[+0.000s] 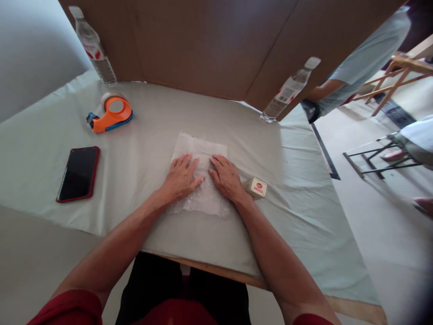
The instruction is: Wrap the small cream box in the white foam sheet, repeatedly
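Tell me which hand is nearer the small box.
Right. The right hand lies on the bubble wrap, just left of the small box; the left hand rests farther left, on the wrap's other half.

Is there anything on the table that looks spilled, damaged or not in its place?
Nothing looks spilled or damaged. The tablecloth is only creased toward the right, and the translucent wrapping lies wrinkled under the left hand and the right hand; neither seems odd.

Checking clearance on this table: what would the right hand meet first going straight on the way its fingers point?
Probably the brown cardboard panel, beyond the translucent wrap and the cloth; depth is unclear, and the right hand might brush the left hand first.
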`<state>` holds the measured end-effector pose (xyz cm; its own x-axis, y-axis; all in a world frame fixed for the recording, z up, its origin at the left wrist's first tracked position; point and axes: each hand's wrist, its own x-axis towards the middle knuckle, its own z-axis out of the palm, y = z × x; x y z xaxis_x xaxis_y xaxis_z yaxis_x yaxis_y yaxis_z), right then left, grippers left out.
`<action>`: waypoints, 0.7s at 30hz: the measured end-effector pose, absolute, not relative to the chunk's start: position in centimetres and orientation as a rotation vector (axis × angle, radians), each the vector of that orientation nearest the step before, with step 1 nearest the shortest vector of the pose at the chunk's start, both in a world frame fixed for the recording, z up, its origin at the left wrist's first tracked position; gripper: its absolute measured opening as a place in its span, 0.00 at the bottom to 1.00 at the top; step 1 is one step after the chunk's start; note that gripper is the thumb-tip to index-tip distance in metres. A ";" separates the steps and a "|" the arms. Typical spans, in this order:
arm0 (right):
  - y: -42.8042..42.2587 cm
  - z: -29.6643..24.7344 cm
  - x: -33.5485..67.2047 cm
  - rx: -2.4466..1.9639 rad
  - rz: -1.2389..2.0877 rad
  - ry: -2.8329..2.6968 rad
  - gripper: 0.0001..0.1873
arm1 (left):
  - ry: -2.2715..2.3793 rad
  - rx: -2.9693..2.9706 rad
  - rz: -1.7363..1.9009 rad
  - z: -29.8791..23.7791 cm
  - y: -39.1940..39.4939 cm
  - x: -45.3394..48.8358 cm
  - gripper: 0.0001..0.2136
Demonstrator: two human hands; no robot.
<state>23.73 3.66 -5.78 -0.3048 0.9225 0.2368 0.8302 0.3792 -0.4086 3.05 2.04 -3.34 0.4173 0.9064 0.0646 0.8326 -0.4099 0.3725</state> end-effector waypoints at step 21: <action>2.7 -2.1 24.6 -1.514 0.264 -2.224 0.22 | 1.467 2.404 0.056 -2.6 3.2 1.2 0.55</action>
